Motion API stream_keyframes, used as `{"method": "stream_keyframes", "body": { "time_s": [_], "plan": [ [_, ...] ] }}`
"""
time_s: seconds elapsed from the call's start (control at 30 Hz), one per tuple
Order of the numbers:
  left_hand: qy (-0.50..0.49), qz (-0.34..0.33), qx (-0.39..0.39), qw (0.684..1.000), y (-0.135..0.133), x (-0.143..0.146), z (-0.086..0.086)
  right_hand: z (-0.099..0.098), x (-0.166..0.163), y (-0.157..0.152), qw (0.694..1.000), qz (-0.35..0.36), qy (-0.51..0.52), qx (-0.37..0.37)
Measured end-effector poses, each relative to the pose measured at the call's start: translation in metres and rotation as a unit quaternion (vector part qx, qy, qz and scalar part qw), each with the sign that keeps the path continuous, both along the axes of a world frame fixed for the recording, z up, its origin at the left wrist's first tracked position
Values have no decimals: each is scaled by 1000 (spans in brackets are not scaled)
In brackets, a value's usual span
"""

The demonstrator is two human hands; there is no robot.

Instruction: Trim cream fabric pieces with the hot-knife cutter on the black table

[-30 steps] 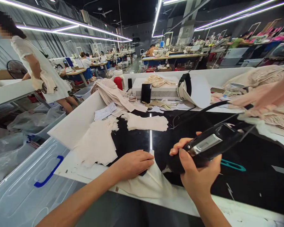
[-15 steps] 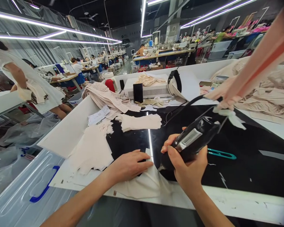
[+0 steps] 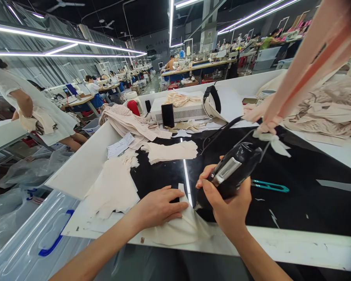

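My left hand lies palm down near the table's front edge, its fingers stretched out over a cream fabric piece. My right hand is wrapped round a black corded hand tool with a silver plate, which looks like an electric fabric cutter. Its low end meets the right side of the fabric, close to my left fingertips; the exact contact is too small to make out. Pink cloth strips run from above to a knot by the tool's upper end.
A stack of cut cream pieces lies left, with a smaller stack behind. Teal thread snips rest on the black tabletop. A phone leans on a white box. Piled fabric is at right.
The whole view has shifted slightly left. Both hands, the tool and the fabric keep nearly the same places relative to each other.
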State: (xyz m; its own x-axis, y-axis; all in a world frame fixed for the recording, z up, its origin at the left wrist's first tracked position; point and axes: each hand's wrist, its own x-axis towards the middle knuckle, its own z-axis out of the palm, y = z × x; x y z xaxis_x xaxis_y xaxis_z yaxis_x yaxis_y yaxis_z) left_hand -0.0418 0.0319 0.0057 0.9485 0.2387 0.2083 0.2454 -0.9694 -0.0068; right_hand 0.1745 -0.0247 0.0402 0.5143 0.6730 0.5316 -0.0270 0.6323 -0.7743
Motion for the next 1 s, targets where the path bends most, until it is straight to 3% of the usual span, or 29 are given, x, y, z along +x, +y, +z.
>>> {"method": "stream_keyframes", "body": {
  "time_s": [0.23, 0.5, 0.83, 1.0],
  "plan": [
    [-3, 11, -2, 1000, -3, -1, -1, 2, 0, 0, 1000, 4, -2, 5],
    [-5, -21, -13, 1000, 1, 2, -7, 1, -1, 0, 1000, -7, 8, 0],
    [33, -3, -52, 998, -5, 3, 7, 1, 0, -1, 1000, 20, 15, 18],
    [30, -5, -41, 999, -8, 2, 4, 1, 0, 0, 999, 21, 20, 17]
  ]
}}
